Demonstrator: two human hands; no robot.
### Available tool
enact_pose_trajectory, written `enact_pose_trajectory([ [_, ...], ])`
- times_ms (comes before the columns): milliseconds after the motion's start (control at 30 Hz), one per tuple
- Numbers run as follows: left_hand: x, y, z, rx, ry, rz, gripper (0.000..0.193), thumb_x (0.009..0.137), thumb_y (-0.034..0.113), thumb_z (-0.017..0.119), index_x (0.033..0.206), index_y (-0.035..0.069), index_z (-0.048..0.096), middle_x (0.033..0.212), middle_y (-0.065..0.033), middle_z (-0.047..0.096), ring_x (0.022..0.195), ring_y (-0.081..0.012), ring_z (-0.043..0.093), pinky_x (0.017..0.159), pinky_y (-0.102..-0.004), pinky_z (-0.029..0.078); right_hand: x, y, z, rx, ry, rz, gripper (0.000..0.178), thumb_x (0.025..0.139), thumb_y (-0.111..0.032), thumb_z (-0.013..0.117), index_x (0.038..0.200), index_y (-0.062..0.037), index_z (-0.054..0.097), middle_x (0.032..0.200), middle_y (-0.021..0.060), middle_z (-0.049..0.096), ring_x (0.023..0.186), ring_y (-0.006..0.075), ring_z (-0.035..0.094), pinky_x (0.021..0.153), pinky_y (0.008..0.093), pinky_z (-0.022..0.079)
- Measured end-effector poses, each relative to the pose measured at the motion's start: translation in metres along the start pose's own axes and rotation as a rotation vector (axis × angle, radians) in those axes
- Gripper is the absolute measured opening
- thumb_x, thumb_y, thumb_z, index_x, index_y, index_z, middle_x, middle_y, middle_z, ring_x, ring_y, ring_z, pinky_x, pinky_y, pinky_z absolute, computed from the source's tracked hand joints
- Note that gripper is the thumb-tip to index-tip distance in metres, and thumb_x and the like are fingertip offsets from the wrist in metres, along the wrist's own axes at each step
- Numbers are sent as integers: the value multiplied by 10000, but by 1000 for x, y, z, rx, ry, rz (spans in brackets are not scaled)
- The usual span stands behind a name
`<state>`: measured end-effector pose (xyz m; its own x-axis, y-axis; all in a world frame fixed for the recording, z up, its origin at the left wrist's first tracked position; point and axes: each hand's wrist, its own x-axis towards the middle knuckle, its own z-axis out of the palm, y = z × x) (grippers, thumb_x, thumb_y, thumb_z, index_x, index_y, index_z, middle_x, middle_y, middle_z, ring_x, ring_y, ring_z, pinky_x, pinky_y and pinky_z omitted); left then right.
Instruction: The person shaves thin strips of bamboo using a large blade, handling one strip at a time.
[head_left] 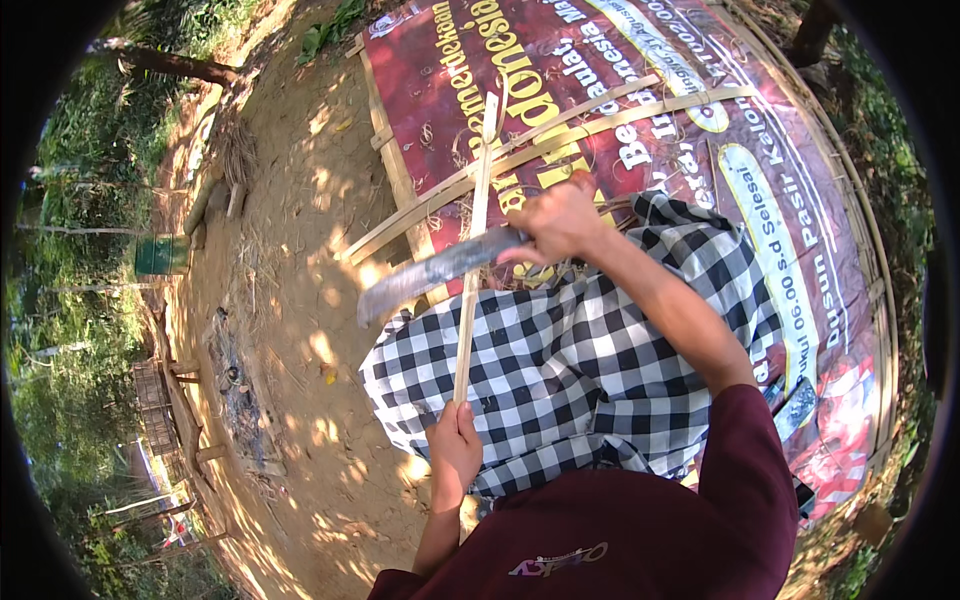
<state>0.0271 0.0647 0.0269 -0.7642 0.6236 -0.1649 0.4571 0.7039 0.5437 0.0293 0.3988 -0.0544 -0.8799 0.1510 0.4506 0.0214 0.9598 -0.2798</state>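
A pale strip [466, 340] is being held in the left hand [455, 445] while a blade [430, 272] is being gripped in the right hand [562, 222].
In the head view, large yellow and white lettering is being displayed sideways across a dark red banner [412, 82], some smaller lines being framed in yellow-edged bands; a small pale print is being worn on the maroon shirt [640, 515]. The strip, long, narrow and straight, whiter toward its far end, is being held lengthwise above the checked cloth [530, 345], crossing two slats [430, 208]. Its near end is being grasped by the left fingers; the right fingers are being clenched around the blade's grip, mostly hidden. The blade, blurred, is being held across the strip; whether they are touching cannot be told.
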Motion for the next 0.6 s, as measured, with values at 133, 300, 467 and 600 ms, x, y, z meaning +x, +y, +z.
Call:
enact_pose_trajectory([
  [133, -16, 0, 5, -25, -62, 20, 238, 981, 159, 468, 813, -2, 515, 529, -165, 475, 451, -330, 520, 459, -387, 384, 8, 83, -8, -69, 71, 538, 638, 864, -654, 490, 728, -62, 684, 553, 146, 610, 537, 318, 646, 476, 433, 493],
  [300, -8, 0, 7, -30, -50, 10, 233, 984, 169, 470, 828, 3, 523, 544, -189, 498, 469, -371, 526, 449, -408, 379, -6, 11, 1, 129, 39, 308, 606, 848, -657, 512, 806, -75, 679, 570, 137, 611, 507, 332, 618, 519, 482, 492],
  [467, -15, -5, 4, 13, -37, 22, 245, 982, 165, 476, 805, -3, 510, 536, -192, 490, 465, -376, 521, 439, -413, 372, -2, 15, 4, -38, -9, -77, 671, 757, -781, 502, 702, -124, 627, 549, 57, 592, 436, 273, 586, 448, 464, 446],
  [600, -50, -11, -18, 53, -72, -38, 228, 969, 151, 487, 806, -4, 527, 536, -186, 498, 474, -372, 540, 450, -403, 388, 2, 129, -1, 41, 88, 953, 754, 892, -705, 379, 830, -23, 693, 659, 171, 654, 618, 325, 660, 617, 485, 529],
])
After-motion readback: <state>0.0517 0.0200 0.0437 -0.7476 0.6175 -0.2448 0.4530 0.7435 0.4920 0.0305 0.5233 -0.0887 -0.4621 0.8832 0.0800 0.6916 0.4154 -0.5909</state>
